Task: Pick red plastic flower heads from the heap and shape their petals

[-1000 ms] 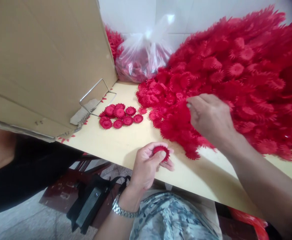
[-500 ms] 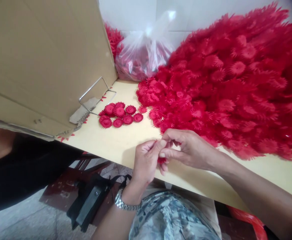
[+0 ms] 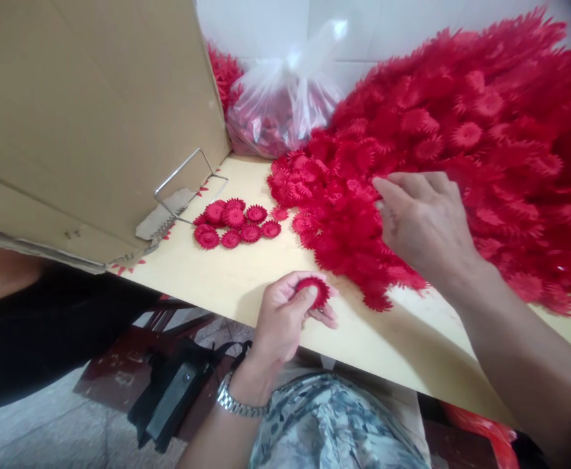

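Now | L hand (image 3: 281, 317): grip closed on red disc (image 3: 321, 292) | R hand (image 3: 425, 221) at pile (image 3: 500, 156), right: fingertips near-together, hold unclear | step: prob. picking; next calls for light pinch

Cardbd box (image 3: 90, 117) at L, wire frame (image 3: 177, 172) beside; blk bag (image 3: 173, 394) below; tiled wall (image 3: 261, 26) behind.

Red disc (image 3: 319, 291): partly covered by the thumb of the left hand (image 3: 283, 312). Right hand (image 3: 422, 221): finger undersides hidden; anything pinched there cannot be told. Red heap (image 3: 491, 150): cut off at right, many pieces blurred. Cardboard (image 3: 85, 117): cut off at top and left. Plastic bag (image 3: 285, 111): contents indistinct.
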Tool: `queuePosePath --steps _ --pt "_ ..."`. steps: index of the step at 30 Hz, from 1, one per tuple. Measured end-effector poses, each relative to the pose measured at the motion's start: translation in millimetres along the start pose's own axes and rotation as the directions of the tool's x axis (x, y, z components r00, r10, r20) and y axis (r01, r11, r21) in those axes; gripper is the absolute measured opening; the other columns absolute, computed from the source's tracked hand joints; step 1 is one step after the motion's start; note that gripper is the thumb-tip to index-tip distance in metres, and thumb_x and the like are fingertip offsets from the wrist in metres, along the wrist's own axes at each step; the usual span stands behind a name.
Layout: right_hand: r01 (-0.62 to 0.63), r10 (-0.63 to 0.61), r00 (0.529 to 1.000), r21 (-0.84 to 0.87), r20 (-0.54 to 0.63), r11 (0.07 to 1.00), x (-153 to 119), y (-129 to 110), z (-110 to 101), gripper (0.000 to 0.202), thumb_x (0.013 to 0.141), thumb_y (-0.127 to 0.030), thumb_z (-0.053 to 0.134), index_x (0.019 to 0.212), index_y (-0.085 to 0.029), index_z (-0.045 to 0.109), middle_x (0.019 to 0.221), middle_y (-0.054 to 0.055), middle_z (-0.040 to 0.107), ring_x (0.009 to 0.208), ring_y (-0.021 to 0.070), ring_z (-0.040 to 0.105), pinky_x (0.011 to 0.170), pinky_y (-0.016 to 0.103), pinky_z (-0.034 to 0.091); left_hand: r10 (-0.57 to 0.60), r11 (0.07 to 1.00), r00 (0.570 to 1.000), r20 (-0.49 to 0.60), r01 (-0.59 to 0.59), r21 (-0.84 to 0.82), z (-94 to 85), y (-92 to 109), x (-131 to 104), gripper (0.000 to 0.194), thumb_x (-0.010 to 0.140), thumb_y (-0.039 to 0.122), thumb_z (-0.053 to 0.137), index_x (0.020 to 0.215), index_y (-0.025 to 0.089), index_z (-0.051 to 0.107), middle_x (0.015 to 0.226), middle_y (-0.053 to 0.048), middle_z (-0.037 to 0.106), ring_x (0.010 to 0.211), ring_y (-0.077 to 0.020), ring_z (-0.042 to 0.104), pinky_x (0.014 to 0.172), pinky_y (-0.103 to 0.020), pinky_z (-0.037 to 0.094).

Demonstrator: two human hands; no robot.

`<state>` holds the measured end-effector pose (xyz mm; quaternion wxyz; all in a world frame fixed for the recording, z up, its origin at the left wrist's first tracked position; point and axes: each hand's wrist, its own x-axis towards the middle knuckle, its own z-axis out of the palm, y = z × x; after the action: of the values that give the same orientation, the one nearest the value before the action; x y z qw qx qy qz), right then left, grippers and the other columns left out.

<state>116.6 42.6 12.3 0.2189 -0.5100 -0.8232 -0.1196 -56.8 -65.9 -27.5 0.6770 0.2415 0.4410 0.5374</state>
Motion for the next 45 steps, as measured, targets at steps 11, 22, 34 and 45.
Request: queuePosePath --steps 11,22,34,45 --pt "-0.212 -0.329 0.832 0.805 0.446 0.555 -31 -50 -3 0.016 0.083 -0.031 0.060 0.078 -0.016 0.057 0.072 0.000 0.062 0.061 0.0102 0.058 0.055 0.021 0.042 0.012 0.995 0.999 -0.042 -0.008 0.098 0.2 -7 7 0.034 0.074 0.040 0.066 0.057 0.014 0.051 0.042 0.004 0.053 0.026 -0.0075 0.047 0.022 -0.014 0.033" --pt "0.132 -0.123 0.991 0.218 -0.054 0.967 -13 -29 6 0.024 0.085 -0.014 0.041 0.067 -0.017 0.057 0.064 0.006 0.056 0.058 0.0146 0.048 0.050 0.026 0.033 -0.007 1.000 0.999 0.037 0.007 0.011 0.0 -8 -1 0.010 0.075 0.019 0.063 0.078 0.010 0.060 0.062 -0.001 0.065 0.043 -0.0107 0.060 0.041 -0.021 0.053" --pt "0.002 -0.201 0.950 0.641 0.238 0.767 -20 -33 -8 0.021 0.085 -0.037 0.056 0.087 -0.018 0.064 0.081 0.005 0.065 0.074 0.0175 0.060 0.066 0.029 0.046 -0.004 0.999 0.998 -0.060 0.006 0.037 -0.9 -5 3 0.025 0.074 0.032 0.066 0.064 0.012 0.056 0.048 0.001 0.060 0.030 -0.0087 0.050 0.028 -0.018 0.042" --pt "0.163 -0.308 0.937 0.571 0.166 0.805 -27 -45 0 0.019 0.084 -0.014 0.048 0.068 -0.016 0.058 0.063 0.001 0.059 0.058 0.0104 0.052 0.054 0.021 0.037 -0.015 0.999 0.999 0.034 0.013 0.044 -0.6 -10 1 0.029 0.076 0.040 0.064 0.069 0.014 0.054 0.051 0.001 0.062 0.033 -0.0094 0.054 0.030 -0.018 0.045"
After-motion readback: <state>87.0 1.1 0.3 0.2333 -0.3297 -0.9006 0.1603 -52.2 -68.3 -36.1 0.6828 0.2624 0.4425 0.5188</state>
